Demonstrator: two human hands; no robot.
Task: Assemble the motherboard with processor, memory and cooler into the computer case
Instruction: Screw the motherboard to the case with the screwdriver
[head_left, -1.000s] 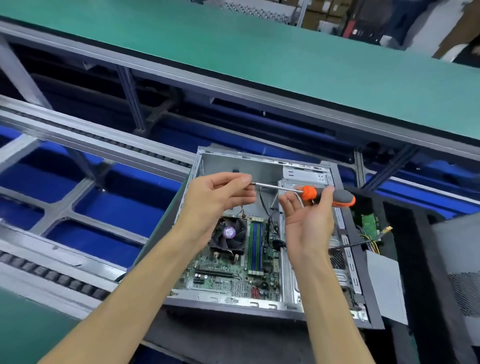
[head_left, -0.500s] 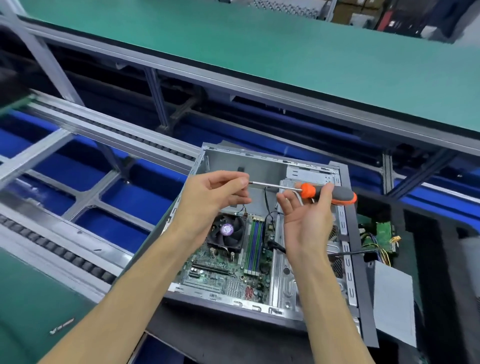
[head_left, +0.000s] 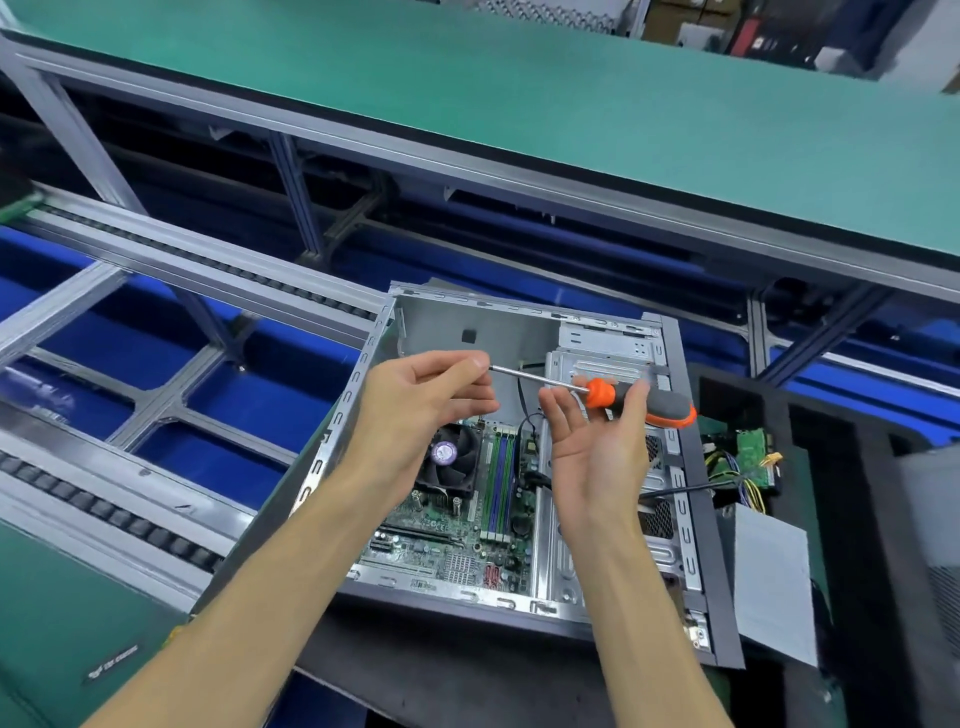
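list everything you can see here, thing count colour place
computer case: one, grey metal, open side up, centre of view
motherboard: one, green, lying inside the case
cooler: one, black fan with purple hub, on the motherboard
memory sticks: several, green and blue, right of the cooler
screwdriver: one, orange and grey handle, steel shaft, held level above the case
small circuit board: one, green with coloured wires, right of the case
grey panel: one, flat, right of the case
conveyor rails: grey, left and behind
green bench: one, far side
left hand: pinches the shaft tip
right hand: palm up, thumb and fingers on the handle
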